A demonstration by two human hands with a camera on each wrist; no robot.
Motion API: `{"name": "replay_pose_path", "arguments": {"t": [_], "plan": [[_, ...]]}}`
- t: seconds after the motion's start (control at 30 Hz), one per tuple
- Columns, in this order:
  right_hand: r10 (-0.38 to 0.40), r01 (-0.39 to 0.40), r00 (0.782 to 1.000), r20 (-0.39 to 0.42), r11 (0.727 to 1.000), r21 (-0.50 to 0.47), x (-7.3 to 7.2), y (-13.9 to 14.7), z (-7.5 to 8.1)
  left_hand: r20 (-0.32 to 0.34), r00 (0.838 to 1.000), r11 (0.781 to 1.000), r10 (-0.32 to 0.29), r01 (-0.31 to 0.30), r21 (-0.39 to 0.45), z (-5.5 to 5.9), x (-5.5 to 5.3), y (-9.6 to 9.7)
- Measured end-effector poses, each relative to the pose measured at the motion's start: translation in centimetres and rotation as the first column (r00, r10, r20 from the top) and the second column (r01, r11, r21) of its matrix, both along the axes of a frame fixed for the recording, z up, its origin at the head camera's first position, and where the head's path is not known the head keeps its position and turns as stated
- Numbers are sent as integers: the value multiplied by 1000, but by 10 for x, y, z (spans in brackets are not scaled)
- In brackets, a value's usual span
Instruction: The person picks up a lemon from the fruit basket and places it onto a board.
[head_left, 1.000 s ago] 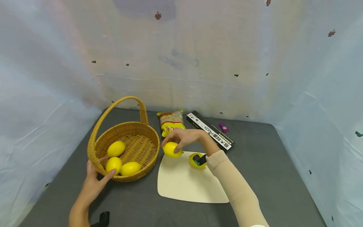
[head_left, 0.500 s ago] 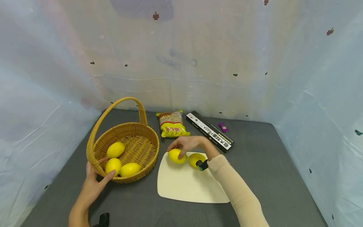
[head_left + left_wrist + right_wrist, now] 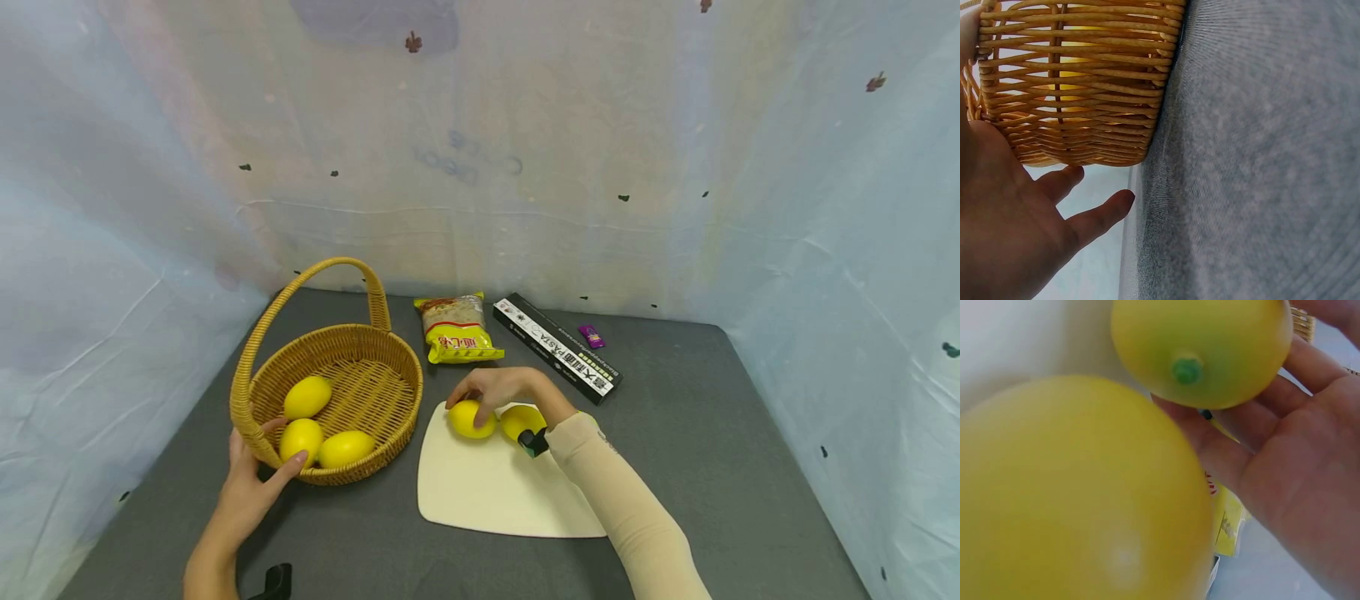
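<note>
My left hand (image 3: 243, 483) grips the near left rim of a wicker basket (image 3: 405, 421), thumb over the edge. In the left wrist view, two fingers (image 3: 1100, 219) stretch below the basket's woven side. Inside the basket lie three lemons, one (image 3: 302, 440) right by my thumb. On the right, my hand (image 3: 498, 390) holds a lemon (image 3: 468, 420) at the far left part of a cream cutting board (image 3: 487, 500). The right wrist view shows this lemon's green tip (image 3: 1186, 371). A second lemon (image 3: 517, 419) lies on the board under my wrist, partly hidden by the black wrist strap.
Behind the board lie a yellow food packet (image 3: 457, 329), a long black pasta box (image 3: 555, 346) and a small purple packet (image 3: 592, 336). Pale sheeting (image 3: 480, 225) hangs along the back and sides of the grey table (image 3: 720, 467).
My right hand has brought its lemon down and slightly right, from over the board's far left corner to board level beside the other lemon. The left hand keeps its hold on the basket.
</note>
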State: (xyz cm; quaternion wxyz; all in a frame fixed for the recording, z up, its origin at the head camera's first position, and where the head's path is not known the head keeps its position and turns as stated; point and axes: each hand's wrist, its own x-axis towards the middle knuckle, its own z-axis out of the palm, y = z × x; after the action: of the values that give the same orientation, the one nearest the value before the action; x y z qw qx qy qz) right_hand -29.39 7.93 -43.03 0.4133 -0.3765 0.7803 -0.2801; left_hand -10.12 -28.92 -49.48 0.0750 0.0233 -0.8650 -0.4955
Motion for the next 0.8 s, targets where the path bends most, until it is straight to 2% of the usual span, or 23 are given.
{"name": "replay_pose_path", "arguments": {"t": [0.27,0.47,0.67,0.8], "plan": [[-7,8,999,-36,1000,19,2,-5,-3,17,1000,1000,-1,1,-1,-1,0,0],[21,-20,999,-44,999,27,3,-8,-1,1,1000,1000,-3,3,-3,1,0,0],[56,-56,997,-50,998,5,6,-11,1,-12,1000,1000,-3,3,4,0,1,0],[50,-51,997,-55,999,-10,5,-11,0,-7,1000,1000,-4,4,2,0,0,1]]}}
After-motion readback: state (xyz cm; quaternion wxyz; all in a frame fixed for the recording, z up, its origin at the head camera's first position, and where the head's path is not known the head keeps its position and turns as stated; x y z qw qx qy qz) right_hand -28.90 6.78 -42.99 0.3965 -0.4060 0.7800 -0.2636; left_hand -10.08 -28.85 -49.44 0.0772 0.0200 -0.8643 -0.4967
